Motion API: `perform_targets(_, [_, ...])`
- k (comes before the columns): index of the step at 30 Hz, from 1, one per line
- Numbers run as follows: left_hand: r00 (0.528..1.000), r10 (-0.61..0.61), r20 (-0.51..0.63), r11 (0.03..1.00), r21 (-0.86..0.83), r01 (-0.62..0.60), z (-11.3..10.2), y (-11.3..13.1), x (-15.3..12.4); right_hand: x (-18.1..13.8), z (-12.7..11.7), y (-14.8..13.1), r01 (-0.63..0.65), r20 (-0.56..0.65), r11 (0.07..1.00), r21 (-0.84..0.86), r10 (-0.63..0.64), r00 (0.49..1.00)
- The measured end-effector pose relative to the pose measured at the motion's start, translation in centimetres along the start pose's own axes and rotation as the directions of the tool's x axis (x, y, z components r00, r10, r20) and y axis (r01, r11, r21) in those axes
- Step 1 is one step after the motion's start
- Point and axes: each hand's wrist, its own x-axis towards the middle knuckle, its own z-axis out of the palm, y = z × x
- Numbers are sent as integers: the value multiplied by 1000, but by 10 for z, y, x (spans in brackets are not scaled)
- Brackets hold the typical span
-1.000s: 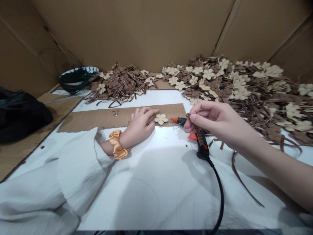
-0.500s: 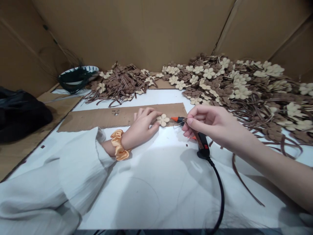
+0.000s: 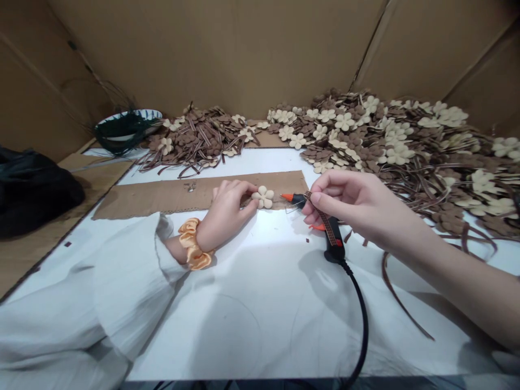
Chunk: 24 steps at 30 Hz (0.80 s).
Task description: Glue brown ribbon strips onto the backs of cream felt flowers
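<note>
My left hand (image 3: 229, 208) pinches the left edge of a cream felt flower (image 3: 263, 197) between thumb and forefinger, over a flat strip of brown cardboard (image 3: 162, 196). Between the thumb and forefinger of my right hand (image 3: 333, 195) is a short brown ribbon (image 3: 328, 225) with a woven pattern, its tail hanging down. A black glue gun (image 3: 335, 252) with an orange tip lies just below and behind that hand, partly hidden by it. The tip points left toward the flower, a small gap apart.
Heaped brown and cream felt flowers (image 3: 345, 122) fill the back right, with trailing ribbons. A smaller heap (image 3: 203, 135) lies back left, near a bowl (image 3: 152, 115) of dark green wire or thread. A black bag (image 3: 36, 189) sits far left. The glue gun's cord (image 3: 364, 319) runs to the front edge.
The flower has moved slightly left with my left hand, a little farther from the glue gun's tip. My right hand keeps its hold on the ribbon. The whole view has shifted slightly.
</note>
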Motion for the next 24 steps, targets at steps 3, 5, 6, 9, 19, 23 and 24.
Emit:
perform_targets(3, [1000,-9,-6,1000,-8,9,0,0,0,0,0,0,-8,-2,1000,-7,8,1000])
perform_targets(5, [1000,-16,-13,1000,-15,15,0,0,1,1,1,-1,-11,0,1000,-8,11,1000])
perform_targets(6, [1000,-19,-17,1000,-19,18,0,0,1,1,1,0,-12,0,1000,-10,12,1000])
perform_targets(9, [999,-27,-24,999,-33,27,1,-1,2,2,0,0,-15,-2,1000,-21,15,1000])
perform_targets(19, [995,-92,27,971,-217,95,-1,-4,4,1,3,3,-31,15,999,-40,32,999])
perform_targets(23, [994,-106,18,949,-297,106,0,-6,3,3,4,6,-13,45,999,-41,15,999])
perform_targets(24, [994,-110,15,941,-320,109,0,-6,4,3,4,6,-11,51,999,-37,13,999])
